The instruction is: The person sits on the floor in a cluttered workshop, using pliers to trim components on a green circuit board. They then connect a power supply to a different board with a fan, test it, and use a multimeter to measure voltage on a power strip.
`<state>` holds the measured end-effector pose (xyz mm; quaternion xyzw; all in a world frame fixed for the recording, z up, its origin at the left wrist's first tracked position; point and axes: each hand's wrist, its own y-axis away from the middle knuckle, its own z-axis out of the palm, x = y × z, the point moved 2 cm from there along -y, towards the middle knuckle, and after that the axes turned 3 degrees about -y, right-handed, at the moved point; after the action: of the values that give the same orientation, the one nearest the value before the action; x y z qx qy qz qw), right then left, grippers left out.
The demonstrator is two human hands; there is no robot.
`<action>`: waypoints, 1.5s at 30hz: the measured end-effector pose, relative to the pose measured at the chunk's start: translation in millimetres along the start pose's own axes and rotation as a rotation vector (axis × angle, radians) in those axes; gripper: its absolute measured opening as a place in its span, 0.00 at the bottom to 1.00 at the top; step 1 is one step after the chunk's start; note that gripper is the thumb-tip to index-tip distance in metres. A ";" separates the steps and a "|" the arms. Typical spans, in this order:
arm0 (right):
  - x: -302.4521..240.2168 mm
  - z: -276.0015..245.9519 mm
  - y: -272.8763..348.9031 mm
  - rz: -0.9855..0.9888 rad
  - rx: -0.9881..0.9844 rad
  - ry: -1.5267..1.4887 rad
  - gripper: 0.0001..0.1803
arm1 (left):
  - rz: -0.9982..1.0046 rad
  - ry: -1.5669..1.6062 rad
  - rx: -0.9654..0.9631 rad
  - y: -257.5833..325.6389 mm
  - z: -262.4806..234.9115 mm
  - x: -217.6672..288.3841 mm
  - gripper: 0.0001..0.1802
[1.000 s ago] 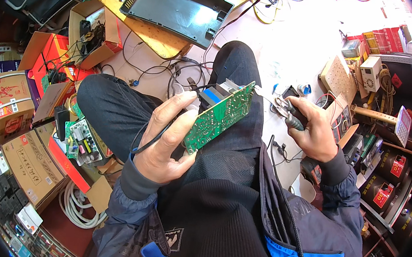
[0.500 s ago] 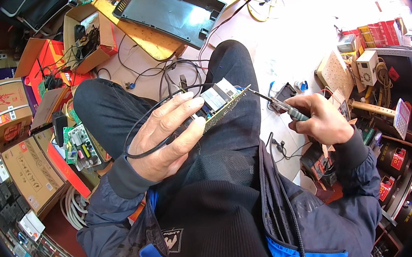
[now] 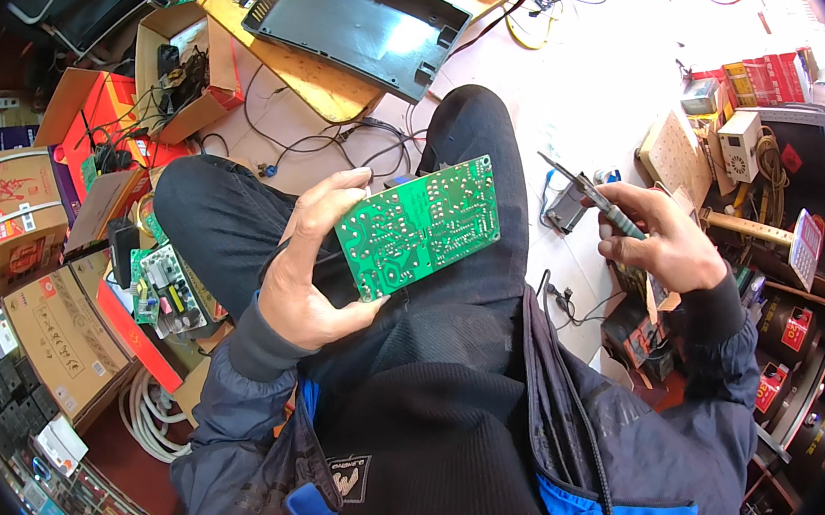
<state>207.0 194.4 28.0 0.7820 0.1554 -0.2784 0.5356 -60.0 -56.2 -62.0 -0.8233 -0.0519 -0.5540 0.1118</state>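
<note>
My left hand (image 3: 316, 268) grips a green circuit board (image 3: 421, 223) by its left edge, with the thumb at the lower corner and the fingers along the upper side. The board's solder side, dotted with shiny joints, faces up, so most of its components are hidden beneath. To the right, my right hand (image 3: 661, 238) is closed around a slim pointed tool (image 3: 595, 198) with a metal shaft and a ribbed grey-green grip; its exact kind cannot be told. The tool's tip is apart from the board and points up and left.
A black plastic housing (image 3: 356, 25) rests on the yellow wooden table (image 3: 315, 86) ahead. Cables (image 3: 314, 142) trail over the floor below it. Cardboard boxes (image 3: 62, 341) and loose circuit boards (image 3: 167, 292) crowd the left. Shelves hold a white fan-vented unit (image 3: 738, 146) at right.
My left hand has turned the board from edge-on, components showing, to solder side up. The tool has moved away from the board's edge, its tip now higher and farther right.
</note>
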 end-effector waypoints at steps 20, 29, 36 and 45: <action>16.5 84.4 -58.9 -0.491 0.232 -0.728 0.24 | -0.099 0.557 0.068 12.3 17.9 -13.6 0.56; 11.5 92.4 -62.3 -0.472 0.225 -0.731 0.24 | 0.007 0.096 0.053 15.8 16.5 0.7 0.53; 10.8 92.2 -61.0 -0.458 0.235 -0.764 0.25 | 0.080 -0.051 0.090 12.2 11.6 11.6 0.48; 10.6 88.9 -61.4 -0.482 0.188 -0.855 0.25 | 0.018 0.079 0.115 12.4 11.0 8.0 0.48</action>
<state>158.3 134.9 -48.6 0.5844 0.0723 -0.7027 0.3992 -44.5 -65.9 -60.1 -0.7933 -0.0720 -0.5813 0.1659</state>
